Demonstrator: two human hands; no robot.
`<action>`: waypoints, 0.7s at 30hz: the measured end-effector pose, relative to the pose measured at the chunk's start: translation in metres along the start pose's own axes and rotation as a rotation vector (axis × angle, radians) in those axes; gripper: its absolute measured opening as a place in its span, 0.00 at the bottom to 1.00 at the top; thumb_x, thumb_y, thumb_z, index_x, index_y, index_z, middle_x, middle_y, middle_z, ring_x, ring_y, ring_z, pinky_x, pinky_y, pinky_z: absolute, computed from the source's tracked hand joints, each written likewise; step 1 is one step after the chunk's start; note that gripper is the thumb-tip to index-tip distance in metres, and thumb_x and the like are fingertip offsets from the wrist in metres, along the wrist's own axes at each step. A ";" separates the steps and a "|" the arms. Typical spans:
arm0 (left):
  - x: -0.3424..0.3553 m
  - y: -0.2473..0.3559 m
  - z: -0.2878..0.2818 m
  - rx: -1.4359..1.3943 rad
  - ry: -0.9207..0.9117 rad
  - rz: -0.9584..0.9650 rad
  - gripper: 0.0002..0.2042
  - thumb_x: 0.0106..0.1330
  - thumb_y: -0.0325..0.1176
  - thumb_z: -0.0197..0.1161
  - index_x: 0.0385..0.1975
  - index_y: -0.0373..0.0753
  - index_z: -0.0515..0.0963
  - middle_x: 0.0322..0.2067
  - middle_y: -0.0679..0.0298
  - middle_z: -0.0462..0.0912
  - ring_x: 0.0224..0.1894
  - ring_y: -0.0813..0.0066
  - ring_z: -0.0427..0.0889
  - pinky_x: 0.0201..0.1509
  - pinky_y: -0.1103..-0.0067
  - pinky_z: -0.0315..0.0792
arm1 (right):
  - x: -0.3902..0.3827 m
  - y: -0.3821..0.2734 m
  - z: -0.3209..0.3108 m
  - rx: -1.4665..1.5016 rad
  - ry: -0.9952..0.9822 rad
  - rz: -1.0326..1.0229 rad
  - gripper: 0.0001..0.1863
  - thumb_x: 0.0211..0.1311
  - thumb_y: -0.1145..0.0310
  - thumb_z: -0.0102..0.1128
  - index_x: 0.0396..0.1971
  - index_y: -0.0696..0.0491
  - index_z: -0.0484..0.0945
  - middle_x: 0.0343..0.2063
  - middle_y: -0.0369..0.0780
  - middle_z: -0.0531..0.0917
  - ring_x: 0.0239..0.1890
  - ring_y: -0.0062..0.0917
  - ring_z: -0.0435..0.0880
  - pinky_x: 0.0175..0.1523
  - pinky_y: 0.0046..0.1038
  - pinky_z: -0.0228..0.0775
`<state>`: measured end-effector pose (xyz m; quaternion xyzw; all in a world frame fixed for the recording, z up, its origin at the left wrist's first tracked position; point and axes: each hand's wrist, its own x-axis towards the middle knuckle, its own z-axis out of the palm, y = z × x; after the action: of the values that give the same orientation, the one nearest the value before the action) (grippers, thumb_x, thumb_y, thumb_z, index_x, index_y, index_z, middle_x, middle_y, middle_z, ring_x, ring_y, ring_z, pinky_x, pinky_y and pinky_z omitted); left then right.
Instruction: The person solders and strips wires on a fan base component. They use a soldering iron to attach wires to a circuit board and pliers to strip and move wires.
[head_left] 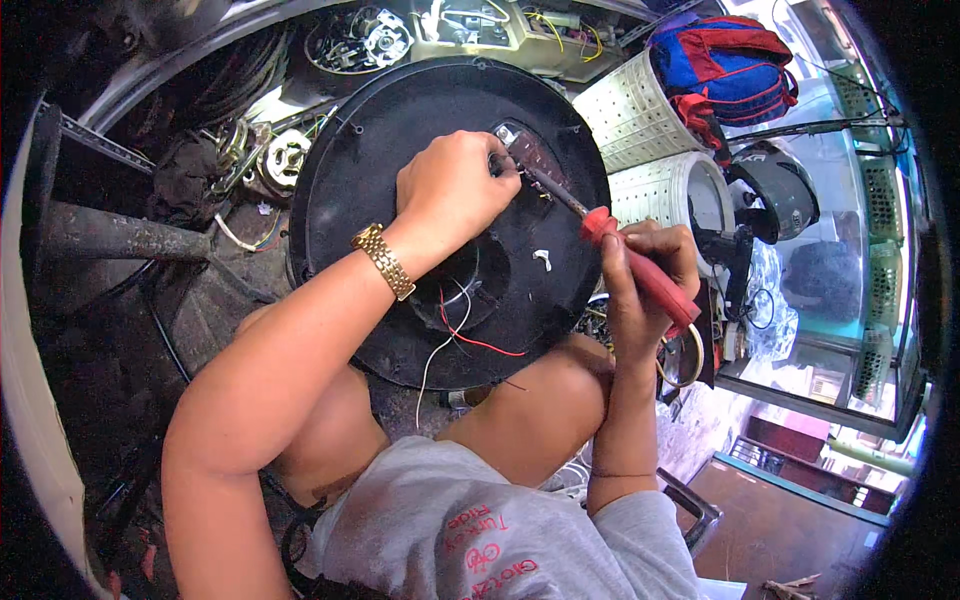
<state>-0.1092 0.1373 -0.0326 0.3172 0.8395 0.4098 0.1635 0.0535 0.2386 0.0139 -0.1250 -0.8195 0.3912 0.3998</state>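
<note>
Toward the upper-right edge of the round black housing (350, 200) slants the shaft (562, 194) of a red-handled tool (600, 223), presumably light, rigid and best gripped by its handle (662, 288), which the right hand (632, 308) clasps, while the left hand (455, 185) curls near the shaft's end, its hold unclear.

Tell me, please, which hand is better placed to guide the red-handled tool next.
Probably the right hand: it holds the red-handled tool; the left hand is near its tip, over the round black shell.
</note>
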 end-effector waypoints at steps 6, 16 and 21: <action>0.001 -0.001 0.000 0.001 0.000 0.007 0.13 0.53 0.42 0.62 0.31 0.41 0.83 0.21 0.52 0.80 0.27 0.55 0.81 0.31 0.68 0.74 | 0.001 0.002 -0.001 -0.028 -0.021 -0.009 0.12 0.49 0.77 0.68 0.24 0.56 0.69 0.19 0.37 0.75 0.22 0.17 0.73 0.29 0.19 0.65; 0.000 0.000 -0.002 -0.005 -0.002 0.008 0.12 0.53 0.42 0.62 0.30 0.41 0.83 0.23 0.52 0.81 0.29 0.55 0.82 0.33 0.67 0.74 | 0.000 0.002 0.001 0.008 -0.006 0.002 0.13 0.50 0.75 0.69 0.23 0.56 0.69 0.20 0.37 0.76 0.22 0.16 0.73 0.29 0.19 0.66; 0.000 -0.004 0.000 0.006 0.027 0.025 0.12 0.52 0.42 0.62 0.30 0.41 0.83 0.22 0.53 0.81 0.28 0.55 0.82 0.33 0.67 0.74 | -0.001 0.001 0.000 -0.020 -0.017 0.017 0.12 0.50 0.75 0.68 0.23 0.56 0.69 0.20 0.37 0.76 0.22 0.17 0.74 0.29 0.19 0.66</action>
<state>-0.1108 0.1354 -0.0351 0.3226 0.8389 0.4132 0.1462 0.0539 0.2383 0.0122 -0.1328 -0.8257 0.3872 0.3882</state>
